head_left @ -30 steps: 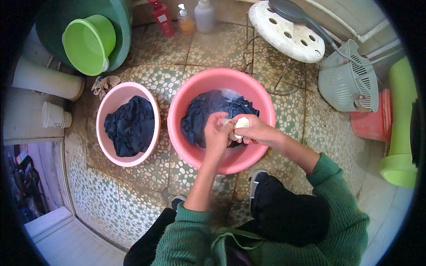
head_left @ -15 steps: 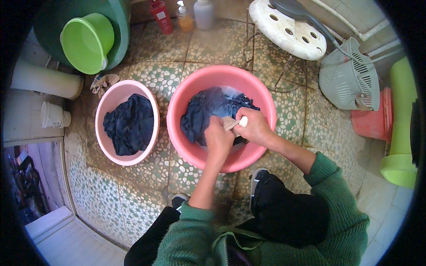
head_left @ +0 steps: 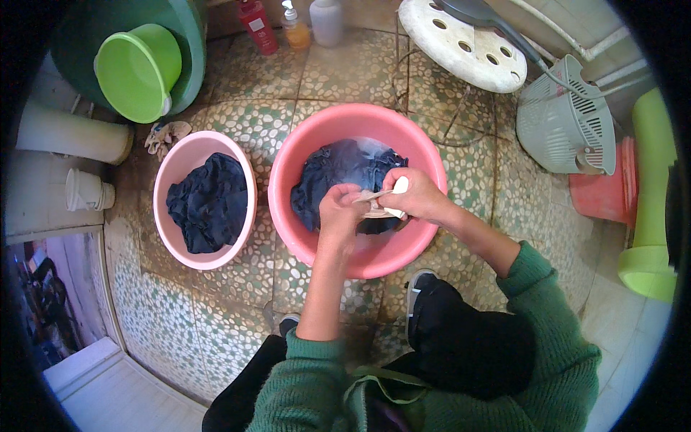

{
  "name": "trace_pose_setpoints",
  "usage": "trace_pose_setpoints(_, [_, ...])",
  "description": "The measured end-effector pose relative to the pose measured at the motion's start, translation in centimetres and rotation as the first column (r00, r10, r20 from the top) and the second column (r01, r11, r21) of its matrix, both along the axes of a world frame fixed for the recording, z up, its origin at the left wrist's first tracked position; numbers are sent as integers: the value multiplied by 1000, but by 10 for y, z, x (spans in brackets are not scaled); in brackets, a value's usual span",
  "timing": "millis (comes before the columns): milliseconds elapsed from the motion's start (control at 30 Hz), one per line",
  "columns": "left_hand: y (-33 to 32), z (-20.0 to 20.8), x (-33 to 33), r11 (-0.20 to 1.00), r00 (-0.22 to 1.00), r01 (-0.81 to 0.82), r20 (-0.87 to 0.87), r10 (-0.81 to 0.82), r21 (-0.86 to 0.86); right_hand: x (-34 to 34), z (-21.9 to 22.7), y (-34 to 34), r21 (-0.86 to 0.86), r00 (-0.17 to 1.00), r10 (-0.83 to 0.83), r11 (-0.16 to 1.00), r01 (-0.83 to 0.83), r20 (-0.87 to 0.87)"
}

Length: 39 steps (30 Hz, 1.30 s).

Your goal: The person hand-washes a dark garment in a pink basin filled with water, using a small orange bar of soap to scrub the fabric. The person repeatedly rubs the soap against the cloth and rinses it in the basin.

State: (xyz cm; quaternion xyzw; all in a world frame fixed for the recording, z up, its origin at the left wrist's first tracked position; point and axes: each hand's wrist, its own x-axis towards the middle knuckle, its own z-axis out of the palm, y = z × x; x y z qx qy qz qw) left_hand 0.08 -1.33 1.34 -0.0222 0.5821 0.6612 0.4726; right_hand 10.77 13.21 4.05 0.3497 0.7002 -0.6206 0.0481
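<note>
Over the larger pink basin point(head_left: 286, 237), both my hands hold a small, thin beige cloth point(head_left: 376, 204) between them. My left hand point(head_left: 338, 210) pinches one end of it. On the other side, my right hand point(head_left: 416, 193) is closed on the cloth, and a smooth white piece point(head_left: 400, 185) like a soap bar shows at its fingers. Dark blue clothes point(head_left: 322, 170) lie in cloudy water below, partly hidden by my hands.
A smaller pale pink basin point(head_left: 163, 209) with dark clothing point(head_left: 209, 205) stands to the left. Behind are a green bucket point(head_left: 137, 72), several bottles point(head_left: 296, 29) and a white stool point(head_left: 461, 43). A grey basket point(head_left: 547, 119) stands at the right.
My hands have shifted slightly left and drawn a little apart. The beige cloth, bunched before, is now stretched out between them, and more of the white piece shows.
</note>
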Motion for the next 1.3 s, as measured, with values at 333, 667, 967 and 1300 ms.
trace_pose_setpoints(333, [6, 4, 13, 972, 849, 126, -486, -209, -199, 3, -16, 4, 370, 987, -10, 926, 69, -158])
trace_pose_setpoints(667, [14, 11, 40, 917, 707, 94, -622, -336, -388, 4, -32, -10, -248, 927, -372, 903, 351, -41])
trace_pose_setpoints(967, [15, 26, 44, 929, 629, 170, -689, -359, -328, 4, -32, -10, -210, 924, -379, 900, 381, 52])
trace_pose_setpoints(1300, [10, 13, 36, 938, 529, 53, -787, -317, -343, 11, -10, 6, -734, 955, -290, 661, 152, -64])
